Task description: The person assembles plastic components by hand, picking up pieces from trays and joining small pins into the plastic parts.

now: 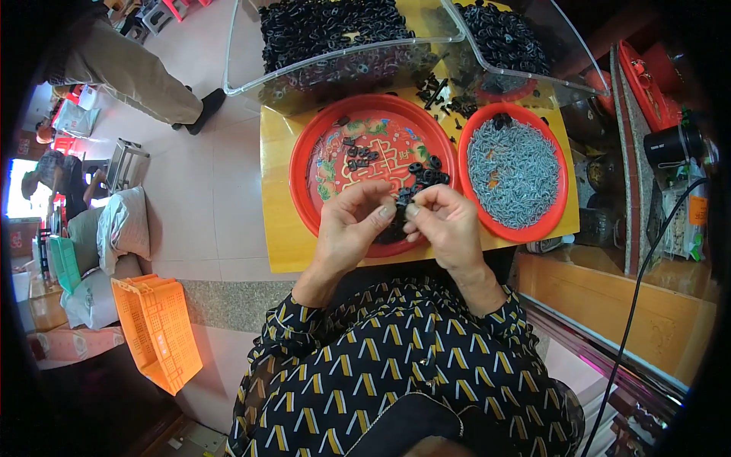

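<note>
Both of my hands meet over the near part of a round red tray (298, 183) printed with a coloured pattern. My left hand (346, 232) has its thumb and forefinger curled together at the tips. Facing it, my right hand (451, 228) is closed in a pinch, its fingertips almost touching the left ones. What lies between the fingertips is too small and dark to make out. Small black plastic parts (428, 177) are heaped just beyond the fingers, and a looser group of black parts (361, 155) sits further left in the tray.
To the right, a red oval tray (562, 199) holds a heap of silvery screws (518, 175). Clear plastic bins (343, 67) of black parts stand at the back of the yellow table (283, 247). An orange crate (158, 331) is on the floor at left; a person's leg (145, 76) shows beyond.
</note>
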Demonstrator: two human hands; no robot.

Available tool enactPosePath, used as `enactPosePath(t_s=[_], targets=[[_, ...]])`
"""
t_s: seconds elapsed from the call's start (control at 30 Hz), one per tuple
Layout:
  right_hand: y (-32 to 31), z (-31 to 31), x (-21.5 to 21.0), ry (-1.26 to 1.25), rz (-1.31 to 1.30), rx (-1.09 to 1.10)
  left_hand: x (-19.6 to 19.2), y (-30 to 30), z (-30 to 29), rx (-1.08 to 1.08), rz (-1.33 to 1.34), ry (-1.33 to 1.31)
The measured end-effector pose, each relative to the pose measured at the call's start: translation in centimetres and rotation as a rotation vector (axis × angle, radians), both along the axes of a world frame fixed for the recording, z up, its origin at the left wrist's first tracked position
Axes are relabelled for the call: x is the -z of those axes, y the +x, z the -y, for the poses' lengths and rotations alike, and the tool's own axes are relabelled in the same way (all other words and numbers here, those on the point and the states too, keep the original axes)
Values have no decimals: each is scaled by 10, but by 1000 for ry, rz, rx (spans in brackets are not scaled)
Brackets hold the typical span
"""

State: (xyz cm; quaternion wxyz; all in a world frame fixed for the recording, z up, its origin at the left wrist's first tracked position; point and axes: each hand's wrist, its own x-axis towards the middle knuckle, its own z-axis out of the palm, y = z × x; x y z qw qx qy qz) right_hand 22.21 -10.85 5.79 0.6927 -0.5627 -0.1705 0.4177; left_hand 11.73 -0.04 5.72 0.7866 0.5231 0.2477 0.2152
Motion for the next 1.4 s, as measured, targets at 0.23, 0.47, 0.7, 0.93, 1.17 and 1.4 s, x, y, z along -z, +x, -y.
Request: enactPosePath(t_s=[0.23,0.47,0.7,0.93,1.17,1.4], targets=[[29,21,6,58,-67,174,-5,42,-28,146,-224,1262],[30,23,9,66,-149,147,20,72,-33,358,-102,1394],[30,25,9,49,-142,114,13,62,-24,248,-331,1263],[21,13,8,125,-122,89,9,19,-15,223,-114,-49],[2,-1,7,96,80,-28,6,5,-7,166,-124,59],[-6,-1,8,69,45,-26,14,0,-10,40,-45,-87]])
